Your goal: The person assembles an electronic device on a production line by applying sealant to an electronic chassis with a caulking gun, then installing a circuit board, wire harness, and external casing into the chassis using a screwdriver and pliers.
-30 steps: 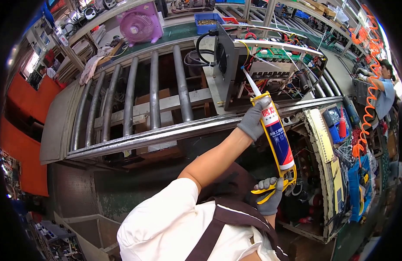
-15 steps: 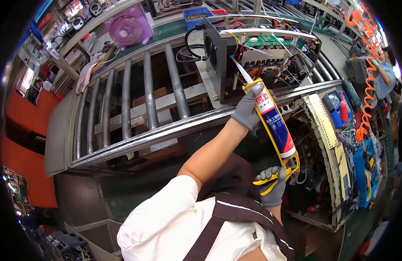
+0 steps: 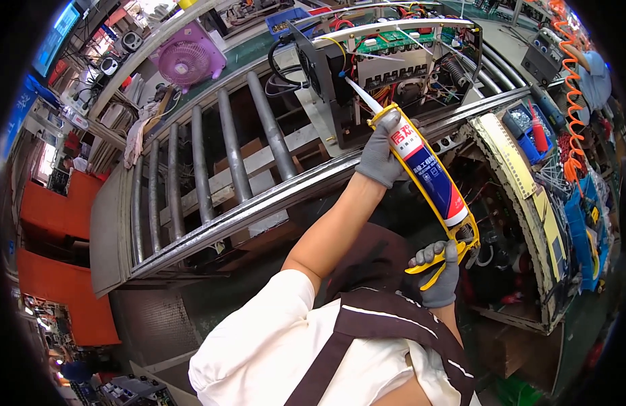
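A yellow caulking gun carries a white, blue and red sealant tube with a long white nozzle. In a grey glove, my left hand is wrapped round the front of the gun and tube. My right hand, also gloved in grey, grips the yellow handle and trigger at the rear. The nozzle tip points up and left, beside the dark panel of an open electronic unit. Whether the tip touches the unit, I cannot tell. Green circuit boards and wires show inside the unit.
The unit stands on a roller conveyor. A purple fan stands beyond it on the left. At the right are a worn-edged table, blue bins of small parts and a coiled orange hose. A person is at far right.
The view has shifted, so the conveyor and unit sit differently in the picture. Both hands keep their hold on the caulking gun, and its nozzle stays near the dark panel.
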The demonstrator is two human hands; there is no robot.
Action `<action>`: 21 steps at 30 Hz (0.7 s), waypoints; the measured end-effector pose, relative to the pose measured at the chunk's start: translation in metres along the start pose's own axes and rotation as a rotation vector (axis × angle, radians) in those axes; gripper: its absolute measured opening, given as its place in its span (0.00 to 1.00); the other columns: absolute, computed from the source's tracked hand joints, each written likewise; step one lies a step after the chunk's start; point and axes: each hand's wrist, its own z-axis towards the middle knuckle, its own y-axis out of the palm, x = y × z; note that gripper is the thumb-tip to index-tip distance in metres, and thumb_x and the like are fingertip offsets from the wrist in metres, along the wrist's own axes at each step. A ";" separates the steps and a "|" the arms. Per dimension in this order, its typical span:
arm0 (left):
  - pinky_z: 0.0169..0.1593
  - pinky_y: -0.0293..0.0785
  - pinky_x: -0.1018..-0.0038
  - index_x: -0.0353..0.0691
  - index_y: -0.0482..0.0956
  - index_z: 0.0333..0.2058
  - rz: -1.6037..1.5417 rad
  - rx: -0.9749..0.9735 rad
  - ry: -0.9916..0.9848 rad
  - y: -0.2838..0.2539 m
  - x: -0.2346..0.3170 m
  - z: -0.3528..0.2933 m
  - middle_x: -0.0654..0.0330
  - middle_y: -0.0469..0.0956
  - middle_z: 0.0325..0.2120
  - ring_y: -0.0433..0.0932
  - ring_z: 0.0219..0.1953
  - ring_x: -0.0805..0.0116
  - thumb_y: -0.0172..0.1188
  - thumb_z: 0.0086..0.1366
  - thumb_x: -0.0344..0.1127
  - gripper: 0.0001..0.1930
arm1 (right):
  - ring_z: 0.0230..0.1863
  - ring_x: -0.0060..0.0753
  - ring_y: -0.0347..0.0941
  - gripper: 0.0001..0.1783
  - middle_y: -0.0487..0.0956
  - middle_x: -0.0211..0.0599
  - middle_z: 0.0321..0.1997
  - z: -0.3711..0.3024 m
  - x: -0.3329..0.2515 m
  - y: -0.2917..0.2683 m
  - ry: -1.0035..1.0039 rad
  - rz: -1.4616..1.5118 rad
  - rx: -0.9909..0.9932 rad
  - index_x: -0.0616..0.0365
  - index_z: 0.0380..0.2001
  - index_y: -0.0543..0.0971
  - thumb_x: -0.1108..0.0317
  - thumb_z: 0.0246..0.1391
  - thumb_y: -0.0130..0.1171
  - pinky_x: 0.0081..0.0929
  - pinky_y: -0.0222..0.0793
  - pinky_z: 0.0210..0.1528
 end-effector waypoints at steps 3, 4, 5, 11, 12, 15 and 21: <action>0.45 0.78 0.59 0.33 0.72 0.39 -0.079 -0.059 -0.066 0.001 0.000 0.002 0.52 0.77 0.32 0.78 0.37 0.56 0.65 0.55 0.43 0.21 | 0.27 0.31 0.67 0.16 0.70 0.29 0.23 0.000 -0.002 0.004 -0.026 -0.018 -0.010 0.51 0.26 0.70 0.51 0.57 0.54 0.36 0.69 0.38; 0.45 0.78 0.59 0.33 0.72 0.39 -0.089 -0.071 -0.076 0.005 0.001 0.000 0.52 0.77 0.32 0.78 0.37 0.56 0.65 0.55 0.43 0.21 | 0.27 0.31 0.67 0.16 0.70 0.29 0.23 0.000 -0.002 0.005 -0.038 -0.023 -0.012 0.51 0.26 0.70 0.51 0.57 0.54 0.36 0.69 0.38; 0.45 0.78 0.59 0.32 0.72 0.39 -0.100 -0.083 -0.086 0.009 0.002 -0.001 0.52 0.77 0.32 0.78 0.38 0.56 0.65 0.55 0.43 0.21 | 0.28 0.31 0.67 0.16 0.70 0.29 0.23 0.001 -0.003 0.006 -0.050 -0.028 -0.013 0.51 0.26 0.70 0.51 0.57 0.54 0.36 0.69 0.38; 0.44 0.78 0.58 0.37 0.72 0.38 -0.094 -0.065 -0.048 0.016 0.004 -0.001 0.53 0.78 0.30 0.79 0.38 0.57 0.64 0.56 0.43 0.18 | 0.26 0.27 0.65 0.17 0.68 0.27 0.23 0.003 -0.006 0.012 -0.059 -0.087 -0.007 0.51 0.26 0.70 0.50 0.60 0.51 0.33 0.68 0.36; 0.44 0.78 0.57 0.37 0.72 0.38 -0.106 -0.045 -0.048 0.016 0.004 -0.002 0.53 0.78 0.30 0.79 0.38 0.57 0.64 0.56 0.42 0.17 | 0.26 0.27 0.65 0.17 0.68 0.27 0.23 0.003 -0.006 0.014 -0.057 -0.091 -0.011 0.51 0.26 0.70 0.50 0.60 0.51 0.33 0.68 0.36; 0.44 0.77 0.56 0.38 0.72 0.38 -0.128 -0.034 -0.049 0.016 0.003 0.000 0.53 0.78 0.31 0.79 0.38 0.56 0.64 0.56 0.42 0.17 | 0.26 0.27 0.65 0.18 0.68 0.28 0.23 0.003 -0.008 0.016 -0.070 -0.111 0.011 0.51 0.26 0.70 0.49 0.60 0.50 0.34 0.68 0.36; 0.38 0.80 0.58 0.38 0.72 0.37 -0.098 0.024 0.026 0.027 0.002 -0.002 0.54 0.77 0.29 0.79 0.33 0.57 0.60 0.60 0.45 0.16 | 0.26 0.27 0.66 0.18 0.69 0.28 0.22 0.003 -0.011 0.019 -0.077 -0.123 0.021 0.52 0.26 0.70 0.50 0.60 0.50 0.34 0.68 0.36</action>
